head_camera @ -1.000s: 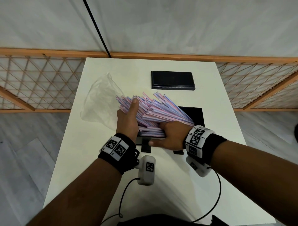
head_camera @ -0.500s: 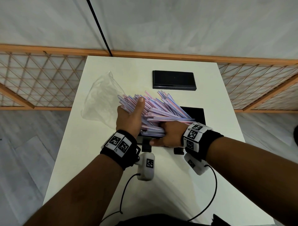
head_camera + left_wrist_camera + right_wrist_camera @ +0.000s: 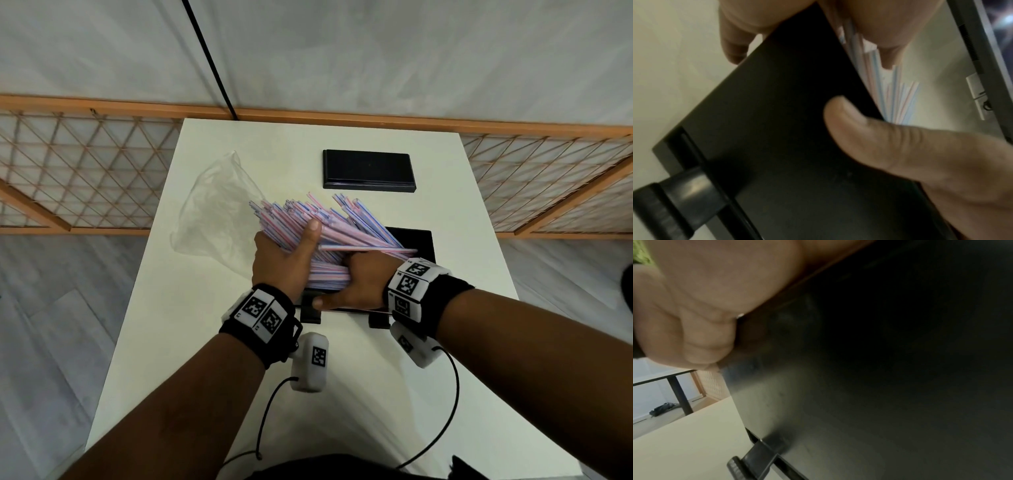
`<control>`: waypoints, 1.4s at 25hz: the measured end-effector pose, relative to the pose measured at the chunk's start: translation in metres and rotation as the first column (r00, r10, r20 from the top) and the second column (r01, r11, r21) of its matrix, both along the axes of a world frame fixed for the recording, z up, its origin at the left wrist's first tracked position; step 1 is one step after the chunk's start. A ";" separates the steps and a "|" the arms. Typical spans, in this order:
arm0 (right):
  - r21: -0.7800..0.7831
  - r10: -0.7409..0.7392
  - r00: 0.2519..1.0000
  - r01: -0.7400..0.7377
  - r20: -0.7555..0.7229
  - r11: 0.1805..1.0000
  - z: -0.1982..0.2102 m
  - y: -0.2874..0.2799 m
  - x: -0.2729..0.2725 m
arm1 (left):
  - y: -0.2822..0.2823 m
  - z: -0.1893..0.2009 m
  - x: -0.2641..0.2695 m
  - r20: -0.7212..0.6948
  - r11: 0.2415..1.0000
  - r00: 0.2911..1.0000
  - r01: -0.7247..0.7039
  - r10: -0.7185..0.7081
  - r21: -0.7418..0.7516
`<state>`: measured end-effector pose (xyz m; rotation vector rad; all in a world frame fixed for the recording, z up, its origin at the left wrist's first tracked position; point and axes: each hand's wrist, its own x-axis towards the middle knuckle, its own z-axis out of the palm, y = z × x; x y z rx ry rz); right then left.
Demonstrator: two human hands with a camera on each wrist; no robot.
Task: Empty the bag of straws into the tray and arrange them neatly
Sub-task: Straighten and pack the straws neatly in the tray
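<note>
A thick bundle of pink, blue and white striped straws (image 3: 342,233) lies slanted over the black tray (image 3: 418,240), its far ends fanned out to the upper left. My left hand (image 3: 284,263) grips the bundle from the left, thumb on top. My right hand (image 3: 363,284) curls over the near ends, and its thumb runs along the tray's near wall. In the left wrist view that thumb (image 3: 859,129) presses the black wall (image 3: 787,113), with straws (image 3: 896,97) behind it. The right wrist view shows mostly the dark tray wall (image 3: 879,369). The empty clear bag (image 3: 212,219) lies left of the straws.
A flat black lid-like piece (image 3: 368,169) rests near the white table's (image 3: 342,394) far edge. Wooden lattice fencing (image 3: 85,171) stands behind and beside the table. Sensor cables trail from both wrists over the table's near part.
Both hands have kept hold of the bundle. My left hand has shifted slightly right, its thumb higher on the straws. One straw now lies across the top by my right hand.
</note>
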<state>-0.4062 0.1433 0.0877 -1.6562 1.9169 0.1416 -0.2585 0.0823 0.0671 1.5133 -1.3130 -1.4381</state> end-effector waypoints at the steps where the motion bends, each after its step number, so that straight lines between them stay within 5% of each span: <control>1: -0.010 0.006 0.999 -0.007 -0.033 1.000 0.002 0.001 0.000 | 0.001 -0.001 0.000 -0.003 1.000 1.000 0.000 0.000 0.006; 5: -0.042 0.053 0.997 -0.056 -0.064 0.998 0.018 0.010 -0.005 | 0.002 -0.003 0.004 -0.012 1.000 1.000 0.026 -0.026 -0.006; 10: -0.011 0.075 0.987 -0.077 -0.139 0.997 0.028 0.029 -0.023 | -0.002 -0.006 0.006 -0.241 0.989 0.968 -0.036 0.071 0.145; 28: 0.124 0.086 0.993 -0.075 -0.085 0.989 0.001 0.010 -0.003 | 0.008 -0.005 0.007 -0.118 0.983 0.993 0.029 -0.008 0.182; 35: -0.063 0.162 0.986 -0.164 -0.044 0.984 0.029 0.030 -0.011 | 0.008 -0.008 0.008 -0.250 0.993 0.967 -0.020 0.048 0.113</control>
